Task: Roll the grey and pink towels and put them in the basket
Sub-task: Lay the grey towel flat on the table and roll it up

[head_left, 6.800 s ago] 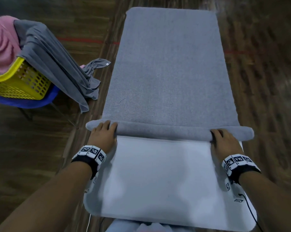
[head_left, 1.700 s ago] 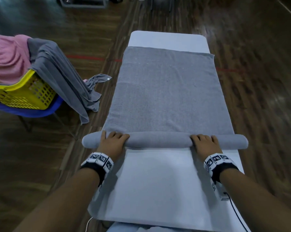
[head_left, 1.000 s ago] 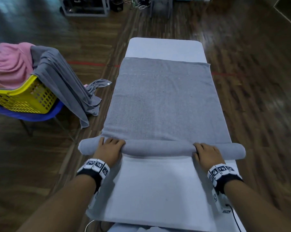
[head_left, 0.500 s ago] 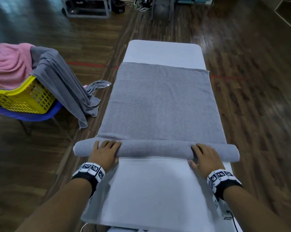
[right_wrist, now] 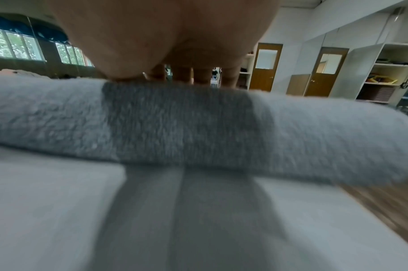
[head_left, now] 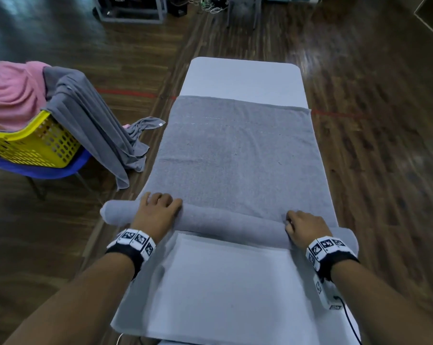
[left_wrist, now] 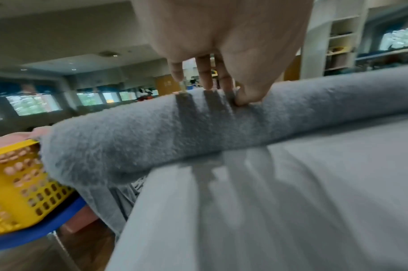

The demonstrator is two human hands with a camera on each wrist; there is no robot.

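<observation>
Grey towel (head_left: 238, 155) lies along the table (head_left: 242, 75), near end partly rolled. Left hand (head_left: 155, 215) presses the roll (head_left: 230, 224) w/ fairly straight fingers near its left end; right hand (head_left: 306, 226) curls fingers over it near the right end. Prob soft, light, floppy, apt to loosen: hold both ends, even pressure

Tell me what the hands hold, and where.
The grey towel's roll: left hand presses near its left end, right hand curls over near its right end.
</observation>
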